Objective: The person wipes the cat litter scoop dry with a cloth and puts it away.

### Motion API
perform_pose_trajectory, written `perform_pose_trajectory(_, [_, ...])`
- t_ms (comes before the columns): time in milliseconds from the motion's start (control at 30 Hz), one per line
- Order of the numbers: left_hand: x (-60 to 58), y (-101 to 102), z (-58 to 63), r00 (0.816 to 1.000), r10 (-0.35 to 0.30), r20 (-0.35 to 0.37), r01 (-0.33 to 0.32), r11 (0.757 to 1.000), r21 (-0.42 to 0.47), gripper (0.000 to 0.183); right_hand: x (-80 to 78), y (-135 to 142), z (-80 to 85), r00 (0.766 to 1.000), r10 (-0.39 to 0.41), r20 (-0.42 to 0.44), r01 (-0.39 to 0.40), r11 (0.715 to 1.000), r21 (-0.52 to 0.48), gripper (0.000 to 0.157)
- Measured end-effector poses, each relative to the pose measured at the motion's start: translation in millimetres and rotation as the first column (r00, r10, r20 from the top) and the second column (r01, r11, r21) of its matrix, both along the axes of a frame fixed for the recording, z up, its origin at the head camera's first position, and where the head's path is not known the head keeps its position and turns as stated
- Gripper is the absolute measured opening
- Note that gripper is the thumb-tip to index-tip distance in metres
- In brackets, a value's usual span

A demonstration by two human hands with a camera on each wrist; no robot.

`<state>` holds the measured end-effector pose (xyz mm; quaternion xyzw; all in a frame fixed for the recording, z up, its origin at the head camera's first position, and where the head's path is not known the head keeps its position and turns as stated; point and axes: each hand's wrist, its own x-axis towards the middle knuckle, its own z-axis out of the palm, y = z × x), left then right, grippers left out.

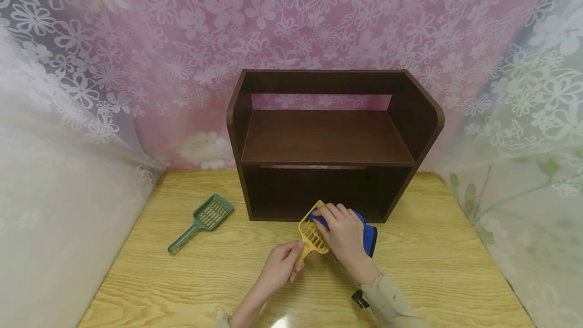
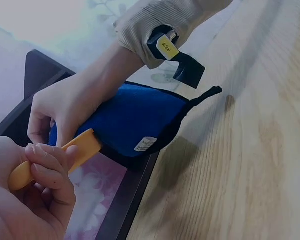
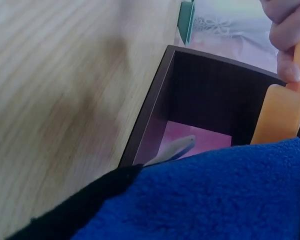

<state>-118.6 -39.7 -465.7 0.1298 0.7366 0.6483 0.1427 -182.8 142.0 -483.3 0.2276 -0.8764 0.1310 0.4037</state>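
A yellow slotted litter scoop (image 1: 313,237) is held up over the table in front of the shelf. My left hand (image 1: 282,262) grips its handle, fingers curled round it in the left wrist view. My right hand (image 1: 342,232) pinches a blue cloth (image 1: 368,239) with dark edging and presses it to the scoop's slotted head. Part of the cloth hangs down below the right hand, a small white label (image 2: 145,144) showing on it. In the right wrist view the fluffy cloth (image 3: 215,195) fills the lower part and overlaps the scoop (image 3: 280,114).
A dark brown two-tier shelf (image 1: 328,138) stands at the back of the wooden table (image 1: 191,287). To the left lies a green slotted litter scoop (image 1: 211,212). Floral curtains (image 1: 191,39) enclose the back and both sides.
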Motion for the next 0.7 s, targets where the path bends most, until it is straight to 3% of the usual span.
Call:
perform_pose_trajectory(367, [-4.6,-6,2.6,1.000,0.017,0.020,-0.017,1.000,-0.007,0.033,-14.8,1,4.0,0.998,-0.057,-0.008,0.056,0.992,-0.110,0.018])
perform_pose_trajectory(500, [-4.2,-7,5.3,1.000,0.024,0.007,-0.024,1.000,-0.015,0.032,-19.1,0,4.0,1.000,-0.014,-0.002,0.014,0.996,-0.093,0.019])
perform_pose_trajectory(700, [-5.8,-10,5.3,0.999,0.039,0.011,-0.039,0.999,-0.025,0.031,-20.6,-5,3.4,0.993,0.112,0.036,-0.111,0.993,-0.039,0.020])
